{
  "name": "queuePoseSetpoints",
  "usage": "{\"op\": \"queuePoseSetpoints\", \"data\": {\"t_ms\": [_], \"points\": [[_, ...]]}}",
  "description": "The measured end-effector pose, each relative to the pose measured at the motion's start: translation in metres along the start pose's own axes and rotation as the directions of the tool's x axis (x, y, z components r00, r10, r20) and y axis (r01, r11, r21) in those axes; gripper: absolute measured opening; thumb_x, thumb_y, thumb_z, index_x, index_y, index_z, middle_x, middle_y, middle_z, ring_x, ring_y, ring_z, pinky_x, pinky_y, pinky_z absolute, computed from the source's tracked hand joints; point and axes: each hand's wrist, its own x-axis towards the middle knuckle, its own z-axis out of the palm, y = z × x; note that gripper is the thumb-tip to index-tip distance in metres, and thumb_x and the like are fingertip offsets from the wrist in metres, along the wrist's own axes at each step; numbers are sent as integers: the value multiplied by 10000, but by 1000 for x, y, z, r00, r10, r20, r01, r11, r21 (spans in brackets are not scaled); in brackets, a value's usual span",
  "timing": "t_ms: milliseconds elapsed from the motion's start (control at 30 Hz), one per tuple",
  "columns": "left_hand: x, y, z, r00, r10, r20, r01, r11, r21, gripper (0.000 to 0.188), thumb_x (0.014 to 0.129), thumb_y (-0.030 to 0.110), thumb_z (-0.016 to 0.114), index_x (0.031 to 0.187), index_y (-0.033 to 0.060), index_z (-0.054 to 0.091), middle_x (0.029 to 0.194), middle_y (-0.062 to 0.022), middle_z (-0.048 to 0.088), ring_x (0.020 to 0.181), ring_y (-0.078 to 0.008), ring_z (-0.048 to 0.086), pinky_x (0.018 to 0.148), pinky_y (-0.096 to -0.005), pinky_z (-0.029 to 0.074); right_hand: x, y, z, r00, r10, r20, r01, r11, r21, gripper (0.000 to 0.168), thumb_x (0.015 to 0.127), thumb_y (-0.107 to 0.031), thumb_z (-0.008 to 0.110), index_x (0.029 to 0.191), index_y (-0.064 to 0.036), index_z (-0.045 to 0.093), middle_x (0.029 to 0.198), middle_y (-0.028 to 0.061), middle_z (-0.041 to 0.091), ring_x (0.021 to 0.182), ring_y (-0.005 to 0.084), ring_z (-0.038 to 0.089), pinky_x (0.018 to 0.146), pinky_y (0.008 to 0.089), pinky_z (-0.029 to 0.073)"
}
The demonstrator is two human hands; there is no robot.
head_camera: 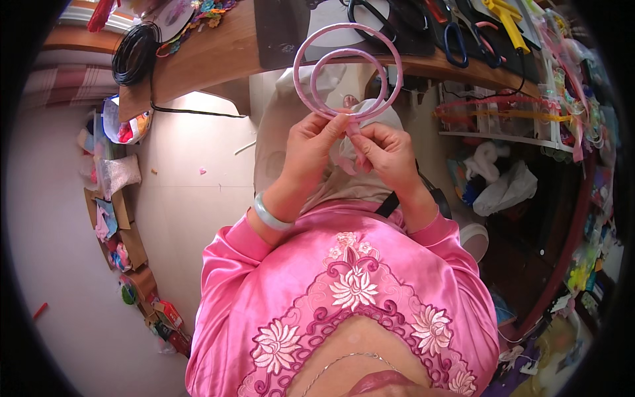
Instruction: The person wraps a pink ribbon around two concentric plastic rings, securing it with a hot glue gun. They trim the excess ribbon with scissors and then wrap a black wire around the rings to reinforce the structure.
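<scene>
Two pink ribbon-wrapped rings, a larger one [400, 69] and a smaller one [314, 82] inside it, meet at their bottom edge in front of my lap. My left hand [312, 146] pinches them at that meeting point between thumb and fingers. Just beside it, my right hand [389, 151] grips a pink ribbon [353, 130] that comes down from the joined spot. The ribbon's loose end hangs below the fingers. Both rings stand up from my hands, with their upper parts in front of the table edge.
On the wooden table [213, 59] lie a dark mat [283, 44], blue-handled scissors [455, 47], a yellow glue gun [511, 25] and a coil of black wire [133, 54]. A rack with ribbons [501, 111] stands right. Cardboard boxes [131, 243] line the left.
</scene>
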Motion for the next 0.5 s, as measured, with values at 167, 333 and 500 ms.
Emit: {"op": "queuePoseSetpoints", "data": {"t_ms": [167, 333, 500], "points": [[-8, -10, 11, 998, 30, -62, -33, 998, -53, 199, 871, 155, 592, 1004, 9, 609, 890, -30, 625, 785, -79, 545, 729, -222, 432, -8, 1, 12, 998, 54, -38, -51, 996, 75, 113, 876, -71, 557, 797, -1, 599, 590, -14, 554, 476, 36, 512, 396, 176, 356], [-8, -16, 13, 998, 30, -49, -35, 994, -102, 199, 881, 152, 572, 1004, -3, 596, 898, -53, 632, 813, -98, 564, 744, -233, 443, -11, 6, 11, 998, 60, -20, -58, 993, 106, 106, 871, -74, 564, 794, -11, 601, 588, -18, 556, 482, 34, 519, 392, 174, 349], [-5, -14, 12, 999, 8, -44, -13, 994, -107, 187, 886, 132, 560, 1009, -7, 585, 894, -62, 633, 816, -106, 574, 742, -233, 446, -10, 7, 7, 997, 72, -29, -71, 996, 54, 95, 868, -90, 575, 813, -21, 612, 645, -8, 573, 537, 24, 522, 419, 176, 350]]}}
